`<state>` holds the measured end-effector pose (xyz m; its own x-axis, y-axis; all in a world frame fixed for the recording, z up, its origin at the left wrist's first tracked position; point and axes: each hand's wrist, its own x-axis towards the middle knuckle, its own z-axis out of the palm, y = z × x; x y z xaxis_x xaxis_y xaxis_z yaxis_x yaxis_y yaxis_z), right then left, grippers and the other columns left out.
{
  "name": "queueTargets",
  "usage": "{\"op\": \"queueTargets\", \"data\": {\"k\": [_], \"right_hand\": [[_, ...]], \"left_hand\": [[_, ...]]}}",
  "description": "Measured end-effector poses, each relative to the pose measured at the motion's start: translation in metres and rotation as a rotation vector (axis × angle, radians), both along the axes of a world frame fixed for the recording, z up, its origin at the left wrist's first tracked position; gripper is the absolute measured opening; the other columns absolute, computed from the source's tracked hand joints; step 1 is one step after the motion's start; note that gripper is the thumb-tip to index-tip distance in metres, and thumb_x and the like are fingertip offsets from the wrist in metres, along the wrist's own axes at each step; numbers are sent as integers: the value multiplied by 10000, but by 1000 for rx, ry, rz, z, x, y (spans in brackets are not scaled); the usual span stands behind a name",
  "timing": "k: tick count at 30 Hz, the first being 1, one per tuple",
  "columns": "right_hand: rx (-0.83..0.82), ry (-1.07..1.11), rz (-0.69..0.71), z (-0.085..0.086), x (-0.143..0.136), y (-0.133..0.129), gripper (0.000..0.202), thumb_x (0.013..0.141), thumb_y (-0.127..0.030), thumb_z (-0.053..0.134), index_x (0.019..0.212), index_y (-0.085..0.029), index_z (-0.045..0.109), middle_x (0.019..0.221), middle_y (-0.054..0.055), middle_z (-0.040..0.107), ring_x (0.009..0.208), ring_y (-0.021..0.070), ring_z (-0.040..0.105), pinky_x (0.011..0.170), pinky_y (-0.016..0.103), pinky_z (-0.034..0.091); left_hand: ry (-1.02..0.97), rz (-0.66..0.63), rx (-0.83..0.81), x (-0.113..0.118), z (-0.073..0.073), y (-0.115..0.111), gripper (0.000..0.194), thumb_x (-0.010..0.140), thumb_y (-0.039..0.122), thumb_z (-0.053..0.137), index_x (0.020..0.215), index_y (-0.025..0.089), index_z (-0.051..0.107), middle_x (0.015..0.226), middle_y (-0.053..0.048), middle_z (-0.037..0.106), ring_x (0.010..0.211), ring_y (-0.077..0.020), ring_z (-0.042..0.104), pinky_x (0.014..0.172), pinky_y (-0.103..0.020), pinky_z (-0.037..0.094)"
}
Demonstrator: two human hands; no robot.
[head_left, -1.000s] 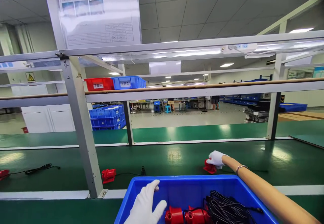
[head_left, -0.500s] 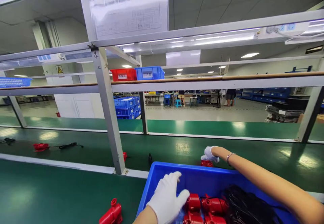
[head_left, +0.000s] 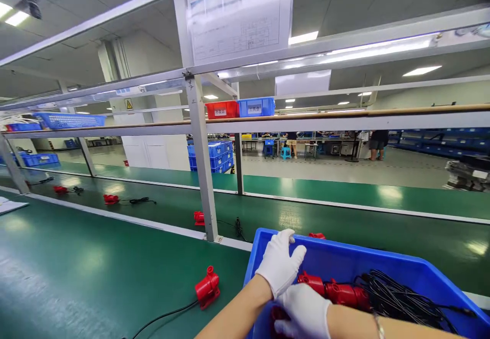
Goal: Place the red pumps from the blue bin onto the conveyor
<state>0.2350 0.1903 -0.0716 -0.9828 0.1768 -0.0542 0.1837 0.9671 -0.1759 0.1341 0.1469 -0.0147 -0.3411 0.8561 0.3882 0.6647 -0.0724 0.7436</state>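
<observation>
Both gloved hands sit over the near-left corner of the blue bin, which rests on the green surface in front of me. My left hand lies flat with fingers spread and relaxed, palm down on the bin's inner wall near its rim, gripping nothing that I can see. My right hand is lower and nearer the camera, reaching down into the bin among the red parts; its fingers curl downward, but whether they have closed on a part I cannot tell, since the glove hides what lies under it. The red parts lie in a short row along the bin floor, just beside the right hand, and touch a tangle of black cables that fills the right half of the bin. One more red part lies outside on the surface, left of the bin and near it, with a black cord trailing from it toward the lower edge. Behind the bin runs a darker green belt carrying further red pieces with cords (one beside the grey upright post, another peeking just over the bin's far rim, others farther left). A sheet of paper hangs from the frame above the post. On the upper shelf sit a red crate and a blue crate side by side, touching.
</observation>
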Motion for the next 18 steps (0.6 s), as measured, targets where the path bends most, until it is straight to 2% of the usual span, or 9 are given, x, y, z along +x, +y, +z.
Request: {"op": "queueTargets", "data": {"k": [3,6,8,11,13,15,18], "right_hand": [[-28,12,-16,-12,-16,-13,317,715,-343,689,1017,-249,684,1054,55,721,940,284,677,781,291,507],[-66,51,-74,-2,-12,-7,256,736,-268,642,987,-236,683,1009,55,729,926,286,685,767,293,501],[-91,106,-147,17,3,5,240,780,-247,588,1006,-215,664,1000,65,725,929,283,682,770,304,491],[-114,229,-307,60,37,24,210,904,-310,455,1002,-192,599,927,67,707,855,249,667,741,318,470],[-125,307,-410,91,60,33,270,963,-395,367,985,-198,549,848,44,682,777,213,639,701,307,456],[-166,383,-502,116,82,36,318,978,-465,334,977,-211,525,804,18,659,734,188,612,679,293,446],[-294,511,-590,130,105,33,330,952,-520,392,973,-223,534,793,0,641,733,174,587,683,277,446]], "left_hand": [[-40,0,3,-1,-1,-1,428,890,363,544,1253,135,545,1158,-122,599,1097,-275,527,1007,-438,392],[-108,24,12,-4,1,-3,437,881,355,555,1249,120,547,1179,-139,584,1132,-282,504,1042,-440,355],[-181,42,24,-5,4,-5,458,896,380,536,1265,109,524,1222,-158,556,1175,-282,479,1070,-431,322],[-335,2,28,2,7,-3,525,939,495,455,1300,114,464,1283,-165,522,1225,-260,463,1089,-400,311],[-428,-97,5,14,8,3,574,951,594,365,1265,128,482,1215,-138,580,1153,-238,532,1044,-379,374],[-581,-240,-59,31,11,12,659,940,680,262,1194,138,538,1070,-104,652,1008,-223,610,962,-370,444],[-1076,-459,-254,59,17,27,734,903,748,249,1054,131,617,903,-99,690,845,-232,654,874,-376,486]]}}
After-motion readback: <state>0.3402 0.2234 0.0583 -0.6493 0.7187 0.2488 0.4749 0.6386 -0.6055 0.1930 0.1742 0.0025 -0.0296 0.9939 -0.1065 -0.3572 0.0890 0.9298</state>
